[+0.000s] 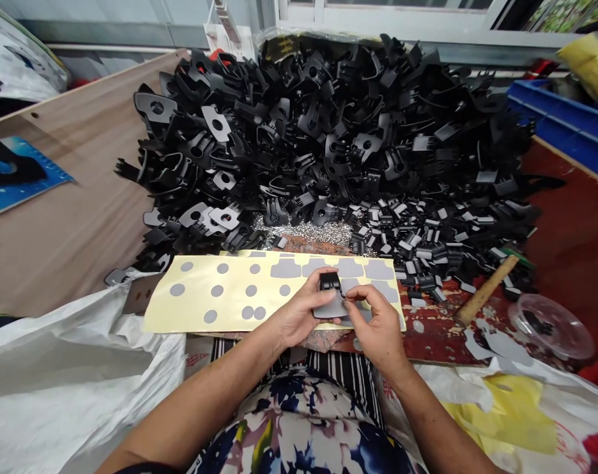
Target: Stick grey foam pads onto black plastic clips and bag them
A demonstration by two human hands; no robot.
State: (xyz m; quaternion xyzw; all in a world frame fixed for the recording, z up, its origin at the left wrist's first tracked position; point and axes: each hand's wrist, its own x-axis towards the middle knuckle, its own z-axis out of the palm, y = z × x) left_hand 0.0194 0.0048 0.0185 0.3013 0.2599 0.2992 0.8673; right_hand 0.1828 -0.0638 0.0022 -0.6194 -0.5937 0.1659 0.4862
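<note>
My left hand (299, 315) grips a small black plastic clip part (329, 284) with a grey sticker on its face, just above the near edge of the table. My right hand (377, 322) pinches the same part from the right, fingertips pressed on the grey sticker (335, 304). Under both hands lies a pale yellow backing sheet (229, 306) with grey round and tab-shaped stickers. Behind it rises a large heap of black plastic parts (328, 131).
A wooden-handled hammer (486, 289) lies right of the sheet. A clear plastic dish (550, 324) sits at the far right, a blue crate (565, 122) behind it. White bags (66, 368) lie at the lower left, a blue board (17, 178) on the left tabletop.
</note>
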